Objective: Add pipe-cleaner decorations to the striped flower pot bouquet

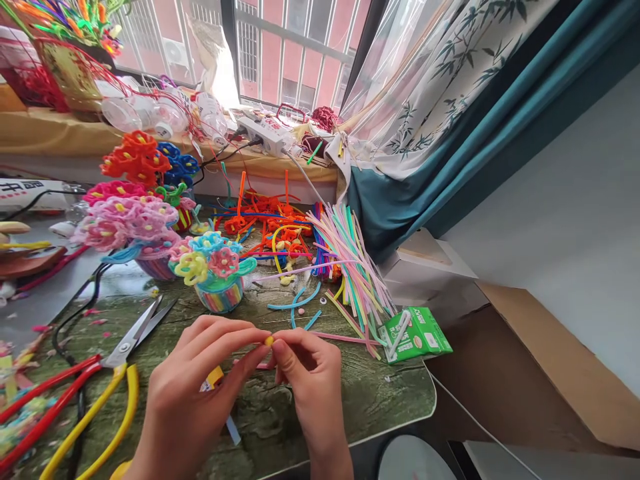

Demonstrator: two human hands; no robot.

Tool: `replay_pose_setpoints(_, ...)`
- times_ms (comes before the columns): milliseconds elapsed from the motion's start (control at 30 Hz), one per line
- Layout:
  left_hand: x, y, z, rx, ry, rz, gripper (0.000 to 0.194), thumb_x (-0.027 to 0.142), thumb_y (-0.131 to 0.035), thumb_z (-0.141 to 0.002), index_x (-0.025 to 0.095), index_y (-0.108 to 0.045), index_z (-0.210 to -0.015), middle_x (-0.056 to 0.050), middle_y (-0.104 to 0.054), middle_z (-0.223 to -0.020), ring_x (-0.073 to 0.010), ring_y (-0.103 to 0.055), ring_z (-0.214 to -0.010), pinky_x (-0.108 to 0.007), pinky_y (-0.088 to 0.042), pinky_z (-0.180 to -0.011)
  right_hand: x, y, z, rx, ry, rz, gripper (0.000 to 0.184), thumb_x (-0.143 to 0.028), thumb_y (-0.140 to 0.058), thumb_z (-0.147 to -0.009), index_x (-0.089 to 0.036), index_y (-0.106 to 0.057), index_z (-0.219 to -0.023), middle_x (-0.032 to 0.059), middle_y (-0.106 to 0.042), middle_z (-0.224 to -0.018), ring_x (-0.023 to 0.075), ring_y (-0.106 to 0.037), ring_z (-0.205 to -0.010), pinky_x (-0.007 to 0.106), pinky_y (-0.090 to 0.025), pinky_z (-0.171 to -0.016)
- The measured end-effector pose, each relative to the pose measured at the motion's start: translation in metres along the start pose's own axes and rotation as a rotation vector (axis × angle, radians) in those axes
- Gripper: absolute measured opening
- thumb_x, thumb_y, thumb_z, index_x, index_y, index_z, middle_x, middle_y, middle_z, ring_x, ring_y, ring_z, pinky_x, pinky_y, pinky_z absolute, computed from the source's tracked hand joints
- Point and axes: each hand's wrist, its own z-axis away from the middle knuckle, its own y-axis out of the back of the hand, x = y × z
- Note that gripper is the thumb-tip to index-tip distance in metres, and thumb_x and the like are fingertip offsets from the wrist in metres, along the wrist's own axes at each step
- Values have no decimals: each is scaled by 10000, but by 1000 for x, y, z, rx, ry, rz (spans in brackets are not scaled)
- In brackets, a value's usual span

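The left hand [175, 383] is right in the action, thumb and index finger closed in a pinch on a small, rounded yellow piece [269, 341]! And here's the right hand [320, 380] meeting it tip to tip, thumb and fingers bent in on that same yellow piece, so it sits exactly between the two hands, above the dark green, wood-patterned tabletop [380, 407].

Under the left palm, a yellow-and-white object [215, 379] peeks out, mostly hidden. Out to that hand's left lie metal scissors with yellow handles [125, 347], blades open, and beside them a pair of long red handles [55, 407].

Straight beyond the left hand stands a multicoloured striped pot with fuzzy blue, yellow and pink flowers [220, 293]; behind and left of that, a bigger cluster of fuzzy pink and lilac flowers [125, 220]. Just past the right fingertips, short light-blue fuzzy strips [305, 300]! Farther on, a bundle of long pastel fuzzy stems [357, 267] fans out, and to the right hand's right lies a green-and-white printed packet [425, 333].
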Motion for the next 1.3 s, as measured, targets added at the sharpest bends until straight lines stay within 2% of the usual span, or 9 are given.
replay_pose_setpoints(167,1,4,-2,29,-6,-37,106,260,-694,-938,298,-664,-1032,42,-708,-941,-138,-650,-884,-241,-527,-799,-2,-4,1,-19,-45,-46,314,-502,-896,-730,-203,-830,-797,23,-723,-644,127,-588,-530,218,-469,-499)
replay_pose_setpoints(367,-6,13,-3,-70,0,-4,176,277,-678,-949,326,-665,-1118,56,-718,-1011,-113,-657,-921,-199,-532,-816,-3,-4,3,-28,-11,23,300,-490,-861,-786,-193,-819,-802,9,-694,-649,107,-553,-521,217,-445,-513)
replay_pose_setpoints(500,-3,13,-4,-45,32,37,131,286,-694,-937,344,-710,-1053,67,-729,-955,-110,-672,-852,-211,-532,-771,-4,-1,4,-49,13,73,285,-478,-843,-814,-194,-817,-812,14,-699,-683,110,-555,-553,223,-440,-539)
replay_pose_setpoints(600,8,8,-4,5,178,142,55,354,-718,-915,309,-743,-894,54,-734,-880,-114,-681,-754,-213,-540,-709,-6,-1,3,-63,10,53,307,-494,-846,-802,-190,-806,-784,11,-691,-666,116,-556,-546,228,-438,-527)
replay_pose_setpoints(800,19,-3,2,139,566,229,331,574,-669,-892,261,-730,-806,43,-725,-706,-140,-668,-607,-215,-525,-569,-6,-3,3,-38,22,56,227,-412,-867,-777,-196,-798,-764,-2,-711,-665,117,-570,-555,236,-454,-558)
replay_pose_setpoints(933,10,4,0,137,411,-63,390,530,-590,-939,257,-667,-671,54,-705,-706,-106,-645,-576,-211,-495,-590,-8,-2,5,-15,122,174,89,-304,-831,-815,-218,-811,-811,1,-737,-736,134,-619,-622,241,-479,-597)
replay_pose_setpoints(1000,7,10,-2,123,347,-61,305,531,-637,-904,275,-713,-758,44,-740,-810,-118,-674,-646,-210,-509,-626,-9,-1,6,-11,166,248,41,-271,-817,-833,-230,-812,-831,-8,-728,-743,129,-617,-626,237,-475,-594)
replay_pose_setpoints(1167,10,15,1,-58,423,185,251,542,-703,-875,301,-753,-921,48,-751,-810,-138,-677,-663,-206,-534,-632,-13,-1,10,-29,252,365,18,-241,-801,-862,-245,-809,-877,-7,-725,-769,134,-611,-646,237,-477,-597)
replay_pose_setpoints(1300,19,9,5,18,563,276,307,583,-693,-870,280,-725,-834,56,-704,-754,-132,-631,-674,-207,-516,-669,-15,-2,11,-42,249,355,38,-256,-786,-876,-234,-817,-875,13,-739,-779,142,-625,-651,244,-491,-609)
